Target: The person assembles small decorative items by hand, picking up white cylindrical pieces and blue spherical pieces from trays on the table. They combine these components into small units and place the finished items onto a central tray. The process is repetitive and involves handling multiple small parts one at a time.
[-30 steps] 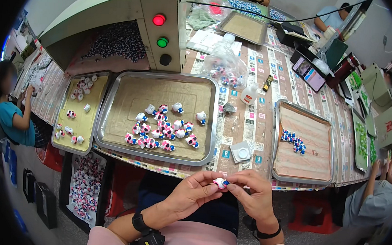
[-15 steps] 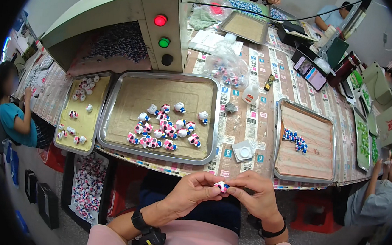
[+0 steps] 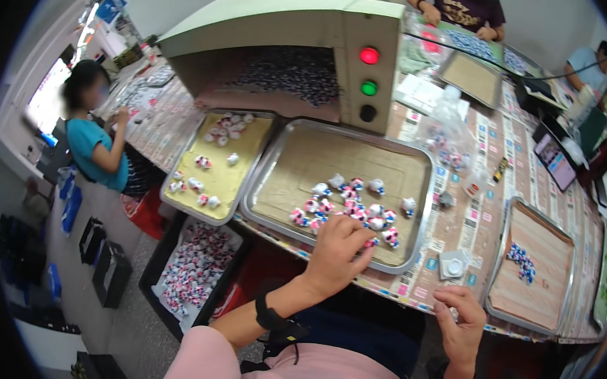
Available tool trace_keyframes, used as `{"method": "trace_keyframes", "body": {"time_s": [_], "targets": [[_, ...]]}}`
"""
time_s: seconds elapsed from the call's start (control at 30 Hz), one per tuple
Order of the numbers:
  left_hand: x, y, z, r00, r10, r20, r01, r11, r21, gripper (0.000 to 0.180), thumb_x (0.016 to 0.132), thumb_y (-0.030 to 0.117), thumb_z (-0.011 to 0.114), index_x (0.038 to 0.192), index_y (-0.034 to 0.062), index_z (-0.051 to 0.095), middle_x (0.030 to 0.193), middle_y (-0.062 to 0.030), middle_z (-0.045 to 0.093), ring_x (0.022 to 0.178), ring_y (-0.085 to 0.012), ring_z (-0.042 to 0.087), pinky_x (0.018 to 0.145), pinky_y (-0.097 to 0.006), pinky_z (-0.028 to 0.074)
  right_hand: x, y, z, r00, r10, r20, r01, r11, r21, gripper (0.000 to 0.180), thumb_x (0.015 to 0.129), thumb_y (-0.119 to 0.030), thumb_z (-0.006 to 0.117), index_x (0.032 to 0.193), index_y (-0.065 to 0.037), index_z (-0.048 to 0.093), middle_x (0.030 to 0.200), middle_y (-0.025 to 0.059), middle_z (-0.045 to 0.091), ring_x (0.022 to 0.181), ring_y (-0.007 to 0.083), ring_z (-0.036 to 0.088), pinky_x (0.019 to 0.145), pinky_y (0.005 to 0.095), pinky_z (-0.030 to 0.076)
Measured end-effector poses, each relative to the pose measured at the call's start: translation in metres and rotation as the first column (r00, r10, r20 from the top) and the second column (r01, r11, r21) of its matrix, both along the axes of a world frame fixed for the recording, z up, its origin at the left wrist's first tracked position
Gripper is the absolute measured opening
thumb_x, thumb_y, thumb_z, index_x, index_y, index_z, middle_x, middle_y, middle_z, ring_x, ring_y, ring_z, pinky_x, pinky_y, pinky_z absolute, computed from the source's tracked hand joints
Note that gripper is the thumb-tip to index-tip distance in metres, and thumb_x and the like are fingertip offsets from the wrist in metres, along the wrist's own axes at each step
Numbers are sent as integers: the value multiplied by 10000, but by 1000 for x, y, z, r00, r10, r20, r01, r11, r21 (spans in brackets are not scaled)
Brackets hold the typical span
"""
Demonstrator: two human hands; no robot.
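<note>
My left hand (image 3: 339,257) reaches over the near edge of the large metal tray (image 3: 265,199), its thumb and fingers closed about a small pink, white and blue figurine (image 3: 371,243). Several like figurines (image 3: 353,206) lie clustered in that tray, just beyond the fingers. Off to the right, my right hand (image 3: 461,322) is raised by the table's front edge, fingers loosely curled and apart. A pale spot shows between its thumb and fingers; I cannot make out what it is.
Left is a yellow-lined tray (image 3: 213,172) of white pieces; below it stands a black crate (image 3: 161,278) of figurines. A pink-lined tray (image 3: 534,297) holds blue-and-white parts. A white square dish (image 3: 452,265) and glue bottle (image 3: 474,182) stand between trays. Behind is a machine (image 3: 367,73); other people sit around.
My hands have parted. The left has gone from in front of me to the large tray with the figurine; the right stays near the table's edge. The whole view has swung left.
</note>
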State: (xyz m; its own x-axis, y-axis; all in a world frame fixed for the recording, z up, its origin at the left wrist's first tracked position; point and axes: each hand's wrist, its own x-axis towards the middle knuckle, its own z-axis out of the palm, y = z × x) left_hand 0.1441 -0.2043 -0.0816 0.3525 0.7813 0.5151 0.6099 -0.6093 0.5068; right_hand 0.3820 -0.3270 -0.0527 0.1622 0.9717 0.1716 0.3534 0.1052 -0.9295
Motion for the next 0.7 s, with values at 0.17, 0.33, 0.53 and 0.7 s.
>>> {"method": "trace_keyframes", "body": {"time_s": [0.17, 0.33, 0.53, 0.7], "targets": [[-44, 3, 13, 975, 220, -40, -204, 948, 245, 335, 753, 112, 738, 1077, 75, 667, 1104, -125, 576, 1068, -303, 526, 923, -405, 394, 2, -2, -1, 1000, -18, -7, 18, 1000, 19, 161, 798, 2, 693, 958, 1, 714, 949, 108, 657, 853, 183, 624, 772, 274, 477], [-173, 52, 16, 800, 593, -89, -528, 767, 366, 501, 799, 147, 705, 1266, 54, 550, 1261, -192, 524, 1181, -379, 481, 1010, -470, 366, 11, -12, -2, 996, -75, -49, 74, 997, -37, 146, 802, 1, 687, 946, 15, 705, 937, 111, 647, 848, 179, 615, 754, 269, 474], [-333, 74, 11, 395, 819, -416, -880, 468, 85, 503, 940, 377, 524, 1286, 13, 507, 1187, -254, 554, 1117, -425, 535, 917, -515, 433, 6, -13, 3, 997, -19, -71, 16, 999, -46, 138, 790, 0, 696, 927, 11, 711, 922, 110, 648, 832, 180, 618, 748, 271, 474], [-368, 94, -7, 571, 629, -527, -756, 653, -40, 498, 916, 414, 561, 1116, -43, 561, 1032, -321, 578, 964, -482, 564, 845, -511, 463, 3, -11, 4, 999, 5, -39, -5, 1000, -7, 133, 781, 5, 696, 913, 6, 713, 890, 109, 652, 827, 191, 621, 749, 286, 474]]}}
